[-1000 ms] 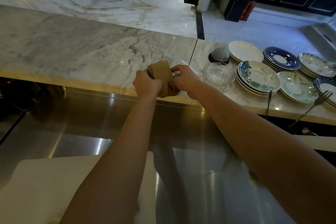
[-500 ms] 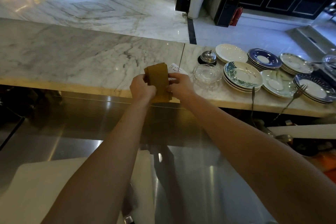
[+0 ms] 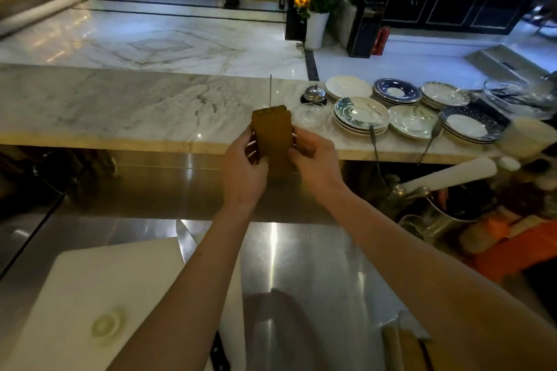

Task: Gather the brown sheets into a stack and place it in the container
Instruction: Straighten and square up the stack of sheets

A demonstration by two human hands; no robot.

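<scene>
A squared-up stack of brown sheets (image 3: 272, 135) stands upright in the air over the front edge of the marble counter (image 3: 120, 108). My left hand (image 3: 241, 172) grips its left side and my right hand (image 3: 315, 159) grips its right side. The lower part of the stack is hidden behind my fingers. A small clear glass dish (image 3: 310, 114) sits on the counter just right of the stack. I cannot tell which item is the container.
Stacks of patterned plates (image 3: 360, 114) and a call bell (image 3: 314, 94) crowd the counter's right half, with forks overhanging the edge. Below lie a steel worktop (image 3: 301, 265), a white cutting board (image 3: 105, 295) with a knife, and a metal bucket (image 3: 443, 220) at right.
Both hands have lifted the brown stack off the counter and drawn it toward me, turning it upright. The view has tilted upward and shifted right.
</scene>
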